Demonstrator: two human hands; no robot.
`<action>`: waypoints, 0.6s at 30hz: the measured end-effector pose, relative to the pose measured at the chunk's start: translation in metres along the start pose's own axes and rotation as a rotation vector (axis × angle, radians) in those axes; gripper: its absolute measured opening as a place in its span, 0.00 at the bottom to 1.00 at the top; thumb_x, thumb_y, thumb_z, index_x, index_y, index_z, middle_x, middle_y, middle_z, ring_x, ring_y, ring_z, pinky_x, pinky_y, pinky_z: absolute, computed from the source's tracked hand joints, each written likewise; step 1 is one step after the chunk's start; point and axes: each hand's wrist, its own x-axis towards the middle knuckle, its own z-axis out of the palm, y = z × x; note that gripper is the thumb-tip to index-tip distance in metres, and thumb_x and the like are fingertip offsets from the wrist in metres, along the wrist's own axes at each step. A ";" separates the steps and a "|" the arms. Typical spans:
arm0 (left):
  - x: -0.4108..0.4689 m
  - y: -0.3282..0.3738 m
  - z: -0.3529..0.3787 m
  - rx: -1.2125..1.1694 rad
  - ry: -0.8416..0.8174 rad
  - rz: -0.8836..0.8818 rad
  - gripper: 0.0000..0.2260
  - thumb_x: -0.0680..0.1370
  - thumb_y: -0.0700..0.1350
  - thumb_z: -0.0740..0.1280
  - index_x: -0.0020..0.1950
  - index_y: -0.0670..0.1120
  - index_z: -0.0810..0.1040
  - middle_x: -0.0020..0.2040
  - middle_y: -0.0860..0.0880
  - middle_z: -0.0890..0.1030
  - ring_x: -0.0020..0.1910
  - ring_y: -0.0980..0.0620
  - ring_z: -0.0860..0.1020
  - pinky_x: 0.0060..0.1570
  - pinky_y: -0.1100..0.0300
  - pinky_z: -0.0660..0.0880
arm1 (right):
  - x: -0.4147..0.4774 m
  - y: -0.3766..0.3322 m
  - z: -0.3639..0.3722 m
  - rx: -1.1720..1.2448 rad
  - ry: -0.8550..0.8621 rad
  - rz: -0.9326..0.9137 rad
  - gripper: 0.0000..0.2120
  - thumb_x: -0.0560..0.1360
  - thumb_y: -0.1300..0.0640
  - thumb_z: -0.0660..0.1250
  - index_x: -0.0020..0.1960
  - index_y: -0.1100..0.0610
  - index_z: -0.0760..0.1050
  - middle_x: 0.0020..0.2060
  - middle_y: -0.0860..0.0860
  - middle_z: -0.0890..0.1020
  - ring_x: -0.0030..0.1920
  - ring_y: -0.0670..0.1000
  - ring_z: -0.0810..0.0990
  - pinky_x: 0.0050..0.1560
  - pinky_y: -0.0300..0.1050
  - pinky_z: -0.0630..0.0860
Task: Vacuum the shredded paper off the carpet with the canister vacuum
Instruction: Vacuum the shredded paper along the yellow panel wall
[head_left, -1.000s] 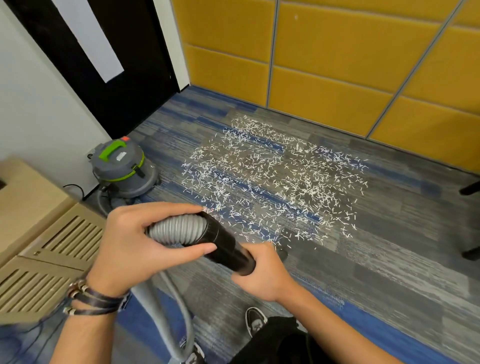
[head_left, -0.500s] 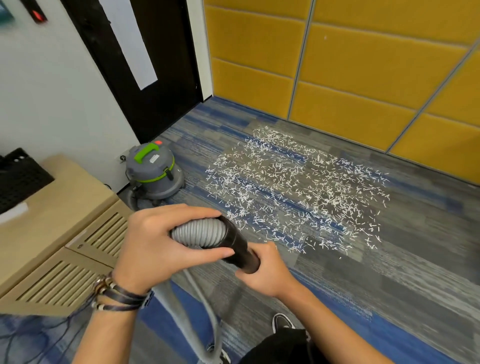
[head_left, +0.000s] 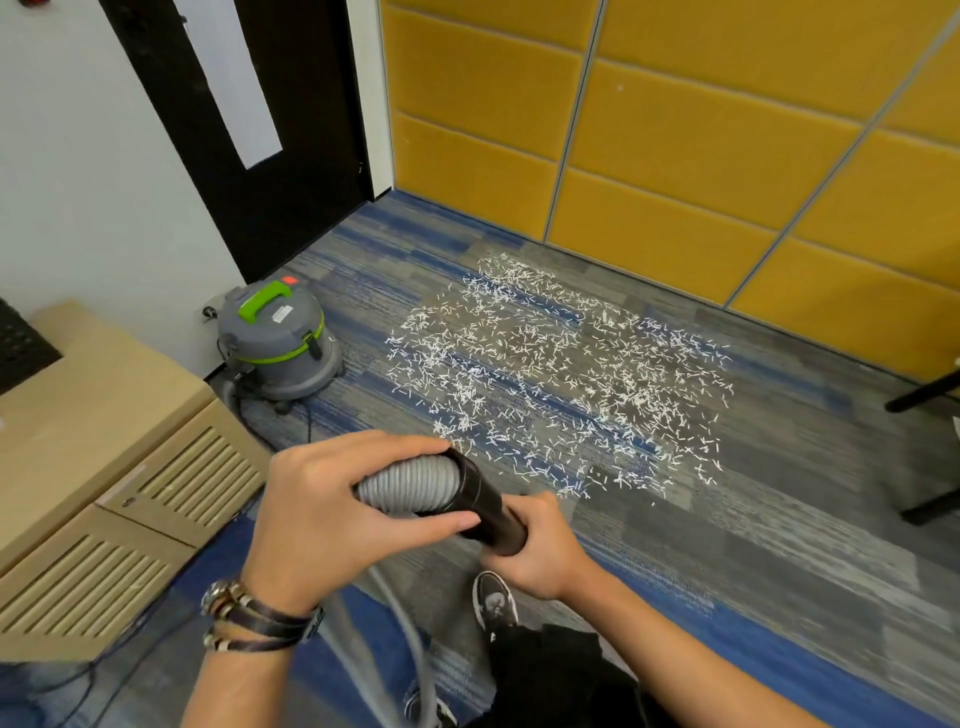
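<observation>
Left hand (head_left: 322, 512) wrapped round the ribbed grey hose (head_left: 410, 486) where it meets the black cuff (head_left: 480, 506). Right hand (head_left: 540, 551) clamped on the cuff's far end. Shredded paper (head_left: 561, 379) scattered over the blue-grey carpet (head_left: 753, 519), ahead of both hands. Grey-green canister vacuum (head_left: 278, 340) on the floor by the black door (head_left: 249, 130), left of the paper.
</observation>
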 end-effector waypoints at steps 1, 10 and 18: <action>0.001 -0.005 -0.005 0.017 0.009 -0.007 0.22 0.66 0.62 0.83 0.54 0.52 0.89 0.47 0.62 0.85 0.44 0.62 0.83 0.48 0.62 0.79 | 0.008 0.000 0.005 0.001 -0.008 -0.011 0.09 0.63 0.63 0.70 0.33 0.55 0.70 0.25 0.47 0.65 0.26 0.44 0.62 0.29 0.44 0.61; 0.027 -0.021 -0.018 0.078 -0.030 -0.034 0.24 0.66 0.65 0.83 0.55 0.52 0.88 0.46 0.58 0.86 0.44 0.60 0.84 0.47 0.59 0.80 | 0.066 -0.001 0.022 0.110 -0.044 -0.065 0.21 0.67 0.67 0.72 0.32 0.44 0.66 0.25 0.44 0.65 0.29 0.42 0.61 0.29 0.44 0.60; 0.042 -0.031 -0.020 0.034 -0.014 -0.086 0.25 0.64 0.63 0.83 0.54 0.51 0.89 0.50 0.59 0.87 0.47 0.61 0.86 0.52 0.63 0.80 | 0.073 0.009 0.008 0.081 -0.065 -0.102 0.13 0.66 0.63 0.72 0.32 0.52 0.70 0.25 0.47 0.66 0.28 0.44 0.61 0.29 0.43 0.60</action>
